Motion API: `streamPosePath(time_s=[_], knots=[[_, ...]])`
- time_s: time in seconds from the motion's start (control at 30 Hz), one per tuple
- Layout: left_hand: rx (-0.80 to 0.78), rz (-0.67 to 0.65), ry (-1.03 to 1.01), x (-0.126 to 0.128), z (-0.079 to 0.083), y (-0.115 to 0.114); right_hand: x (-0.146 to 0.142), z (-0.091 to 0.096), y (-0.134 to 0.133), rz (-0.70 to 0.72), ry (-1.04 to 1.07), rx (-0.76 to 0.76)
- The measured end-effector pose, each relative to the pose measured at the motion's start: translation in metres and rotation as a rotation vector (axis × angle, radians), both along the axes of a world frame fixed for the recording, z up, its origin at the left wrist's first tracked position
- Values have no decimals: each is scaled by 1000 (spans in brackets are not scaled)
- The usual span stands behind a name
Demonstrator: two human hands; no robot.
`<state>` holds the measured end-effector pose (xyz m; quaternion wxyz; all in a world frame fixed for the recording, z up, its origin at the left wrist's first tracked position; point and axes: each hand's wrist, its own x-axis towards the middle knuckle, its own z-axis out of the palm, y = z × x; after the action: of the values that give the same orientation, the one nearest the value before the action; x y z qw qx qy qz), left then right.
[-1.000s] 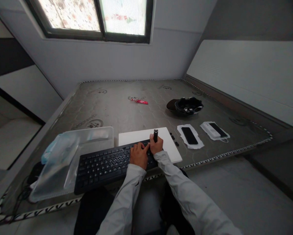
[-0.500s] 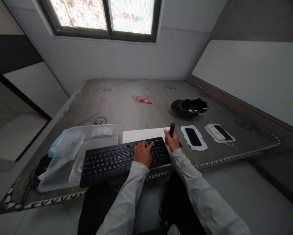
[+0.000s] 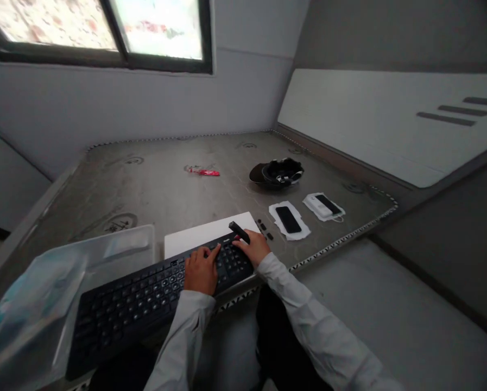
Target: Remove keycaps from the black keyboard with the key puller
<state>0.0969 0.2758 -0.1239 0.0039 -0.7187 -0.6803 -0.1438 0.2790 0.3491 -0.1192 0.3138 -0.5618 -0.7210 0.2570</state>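
Note:
A black keyboard (image 3: pixel 145 301) lies along the near edge of a grey mattress-like surface (image 3: pixel 153 184), partly on a white sheet (image 3: pixel 198 236). My left hand (image 3: pixel 200 269) rests on the keys toward the keyboard's right part, index finger stretched out over a key. My right hand (image 3: pixel 253 247) sits at the keyboard's right end, closed on a small black stick-shaped tool (image 3: pixel 239 232) that is tilted down toward the keys. Two or three small black pieces (image 3: pixel 265 229) lie just right of the sheet.
A clear plastic bag or cover (image 3: pixel 59 282) lies left of the keyboard. Two phones on white pads (image 3: pixel 289 220) (image 3: pixel 324 206), a black cap (image 3: pixel 278 172) and a red wrapper (image 3: pixel 204 172) lie farther back. The surface's patterned edge (image 3: pixel 341 241) runs near my lap.
The view swung right. My right hand first moved right off the keyboard with the black tool upright, then came back to the keyboard's right end with the tool tipped down. My left hand stayed on the keys.

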Motion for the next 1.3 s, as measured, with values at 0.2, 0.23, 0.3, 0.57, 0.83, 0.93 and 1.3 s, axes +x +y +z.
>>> streamPosePath(time_s=[0.2,0.23,0.3,0.57,0.83,0.93,1.3], knots=[[28,-5,102,-2,-8,9,87,-3,51,-305,52,-40],[28,-13,117,-3,-9,10,100,-8,61,-308,29,-60],[38,-22,144,-3,-11,11,120,-19,82,-291,-38,-116],[63,-41,259,-3,-14,13,124,-71,148,-160,-319,-264],[52,-38,277,1,-9,13,98,-99,184,-80,-411,-337],[46,-38,277,0,-10,12,92,-103,192,-65,-463,-335],[38,-51,245,-2,-12,13,74,-103,194,-56,-418,-363]])
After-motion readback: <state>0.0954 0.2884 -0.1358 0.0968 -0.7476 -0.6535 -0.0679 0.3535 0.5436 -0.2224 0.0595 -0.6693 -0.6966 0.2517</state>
